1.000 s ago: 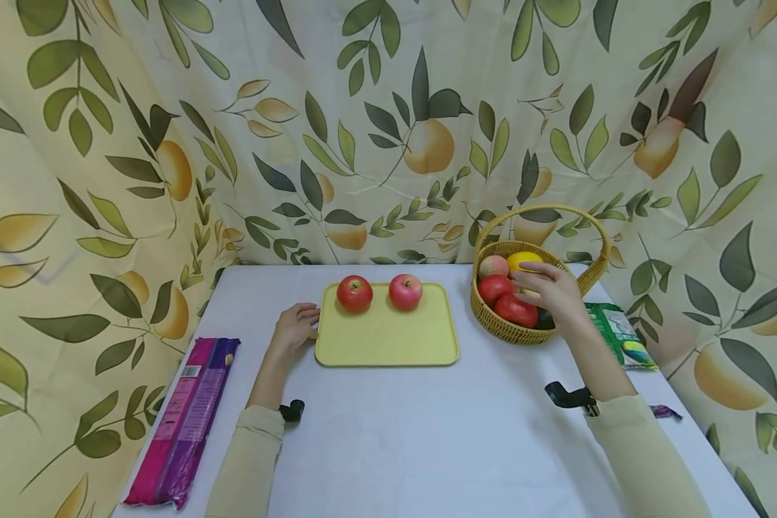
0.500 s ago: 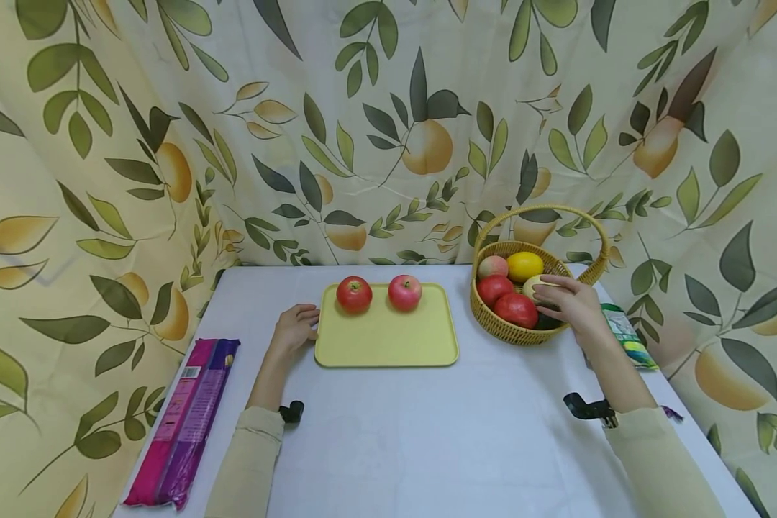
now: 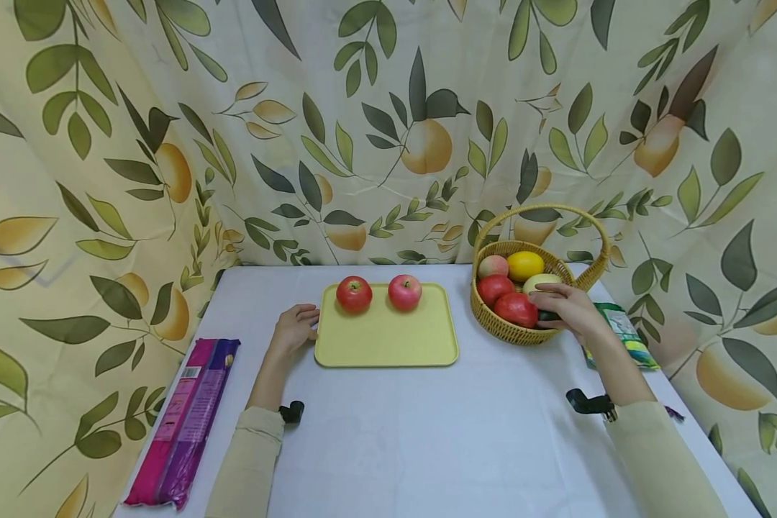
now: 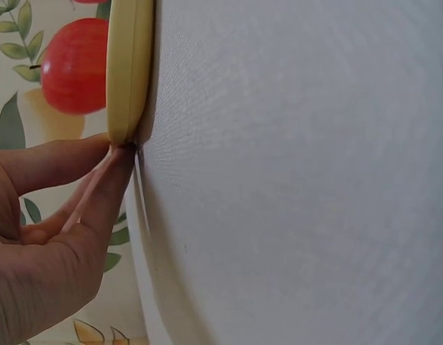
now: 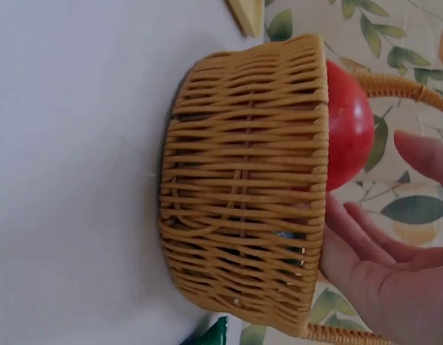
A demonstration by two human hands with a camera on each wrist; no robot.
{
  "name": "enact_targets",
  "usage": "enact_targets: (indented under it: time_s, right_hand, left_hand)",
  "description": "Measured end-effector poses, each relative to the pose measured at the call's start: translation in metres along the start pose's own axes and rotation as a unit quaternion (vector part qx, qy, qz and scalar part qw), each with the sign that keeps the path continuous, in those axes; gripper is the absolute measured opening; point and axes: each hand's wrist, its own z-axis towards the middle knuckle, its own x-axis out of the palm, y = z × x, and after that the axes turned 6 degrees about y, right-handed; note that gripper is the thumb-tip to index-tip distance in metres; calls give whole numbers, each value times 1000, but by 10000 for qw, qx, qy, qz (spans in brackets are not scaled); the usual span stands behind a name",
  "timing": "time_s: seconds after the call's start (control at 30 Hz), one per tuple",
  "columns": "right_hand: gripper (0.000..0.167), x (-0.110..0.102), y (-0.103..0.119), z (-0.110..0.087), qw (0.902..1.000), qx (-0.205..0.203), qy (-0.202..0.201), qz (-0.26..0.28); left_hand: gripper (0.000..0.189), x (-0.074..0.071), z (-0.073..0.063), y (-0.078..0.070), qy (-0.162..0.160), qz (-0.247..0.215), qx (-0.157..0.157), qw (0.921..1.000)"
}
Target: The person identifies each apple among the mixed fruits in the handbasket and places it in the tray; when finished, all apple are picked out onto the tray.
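Observation:
My left hand [image 3: 294, 329] holds the left edge of a pale yellow tray [image 3: 388, 345]; in the left wrist view, the thumb and a finger meet at the tray's rim [image 4: 128, 72]. Two red apples [image 3: 354, 295] sit at the tray's back. My right hand [image 3: 573, 311] reaches over the near right rim of a wicker basket [image 3: 506, 332], its thumb and fingers apart around a dark, mostly hidden item [image 3: 547, 316]. Beside it lie a red fruit [image 3: 516, 310], another red fruit [image 3: 494, 289], a pale round fruit [image 3: 539, 281], a yellow lemon [image 3: 525, 265] and a peach [image 3: 493, 265].
A long pink and purple packet [image 3: 184, 424] lies along the table's left side. Behind the right forearm is a green packet [image 3: 624, 334], with a small purple wrapped thing [image 3: 673, 413] nearer me. The basket's tall handle [image 3: 544, 207] arches over it. A patterned curtain [image 3: 388, 208] surrounds the table.
My right hand has moved right and down within the basket, from over the lemon to the dark item, uncovering the lemon and the pale fruit. The left hand and tray stay put.

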Motion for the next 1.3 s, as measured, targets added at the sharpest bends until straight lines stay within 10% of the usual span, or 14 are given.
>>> enact_targets:
  time_s: [0.33,0.83,1.3]
  right_hand:
    - [89,-5,-10,10,9976,-59,428,-538]
    - [98,-1,-25,10,9806,-865,-138,-1754]
    - [90,0,-26,4,9870,-1172,-370,-1037]
  left_hand:
    - [70,1,0,-1,29,-107,25,9999]
    - [68,1,0,0,9,-58,55,10000]
    - [69,0,1,0,-16,-8,41,10000]
